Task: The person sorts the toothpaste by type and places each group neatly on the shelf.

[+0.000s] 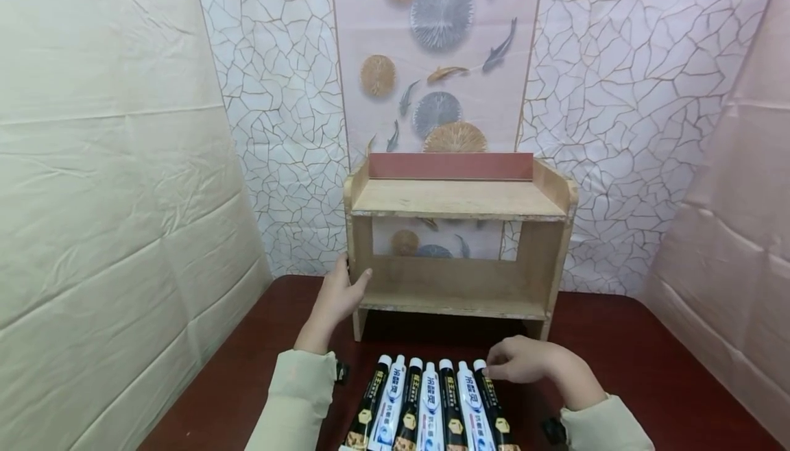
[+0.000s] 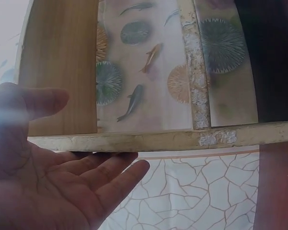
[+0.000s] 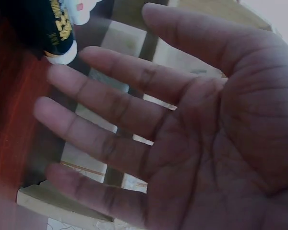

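A small wooden two-tier shelf (image 1: 459, 199) stands on the table. My left hand (image 1: 330, 300) is at its left side panel (image 2: 149, 142), with straight fingers along the outer face and the thumb apart on the inner side. Black and white toothpaste tubes (image 1: 430, 406) lie side by side in front of the shelf, alternating in colour, caps toward it. My right hand (image 1: 533, 360) hovers at the cap end of the rightmost black toothpaste tube (image 1: 494, 403). In the right wrist view, its fingers (image 3: 110, 103) are spread and the palm holds nothing; a black tube (image 3: 62, 33) shows beyond the fingertips.
The dark red table (image 1: 617, 348) reaches back to a patterned backdrop (image 1: 284, 94) behind the shelf. Pale cloth walls (image 1: 111, 197) rise on both sides. The shelf has an upper board, a lower board (image 1: 453, 302) and an open gap under it.
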Motion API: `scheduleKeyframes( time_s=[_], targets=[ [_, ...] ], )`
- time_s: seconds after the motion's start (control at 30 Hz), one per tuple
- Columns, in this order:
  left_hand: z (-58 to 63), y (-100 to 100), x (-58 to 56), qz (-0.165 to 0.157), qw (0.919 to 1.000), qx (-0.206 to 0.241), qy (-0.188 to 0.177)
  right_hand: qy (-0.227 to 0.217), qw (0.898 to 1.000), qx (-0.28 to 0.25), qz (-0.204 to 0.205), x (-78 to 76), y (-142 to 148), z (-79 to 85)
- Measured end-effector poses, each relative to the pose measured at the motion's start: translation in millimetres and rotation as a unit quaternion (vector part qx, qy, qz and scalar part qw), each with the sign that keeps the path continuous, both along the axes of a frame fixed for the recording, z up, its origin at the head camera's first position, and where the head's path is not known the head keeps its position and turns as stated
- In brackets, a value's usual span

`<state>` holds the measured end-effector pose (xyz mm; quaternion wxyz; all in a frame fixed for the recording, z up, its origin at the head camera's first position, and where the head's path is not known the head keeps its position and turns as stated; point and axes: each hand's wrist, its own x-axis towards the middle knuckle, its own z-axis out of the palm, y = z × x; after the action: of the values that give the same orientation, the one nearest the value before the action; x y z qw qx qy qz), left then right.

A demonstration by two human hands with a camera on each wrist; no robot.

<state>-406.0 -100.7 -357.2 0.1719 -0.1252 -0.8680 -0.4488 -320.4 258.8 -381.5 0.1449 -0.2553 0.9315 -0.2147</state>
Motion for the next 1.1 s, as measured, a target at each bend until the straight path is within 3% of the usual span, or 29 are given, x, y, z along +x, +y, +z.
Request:
scheduleKeyframes(
  time_s=[0.2,0.33,0.53,0.77,1.1],
  targets=[
    [4.6,2.2,-1.2,-0.003,1.0000,-0.006,-0.003,-0.086,0.993,0.024,-0.073,5.4,-6.9,-8.8],
    [3.8,3.4,-1.5,0.000,0.9999,-0.007,-0.010,-0.100,0.987,0.053,-0.112,7.0,-10.9,-16.9],
    [1.8,0.6,-2.4,0.005,1.0000,-0.004,-0.005,-0.097,0.986,0.073,-0.114,4.6,-14.0,-24.4],
    [-4.5,-6.2,-8.3,0.019,0.9989,0.009,0.042,-0.108,0.983,0.084,-0.119,4.3,-16.1,-27.6],
    [-9.6,-11.4,-11.8,0.035,0.9970,0.042,0.056,-0.136,0.978,0.077,-0.140,-1.1,-14.9,-29.0]
  ],
)
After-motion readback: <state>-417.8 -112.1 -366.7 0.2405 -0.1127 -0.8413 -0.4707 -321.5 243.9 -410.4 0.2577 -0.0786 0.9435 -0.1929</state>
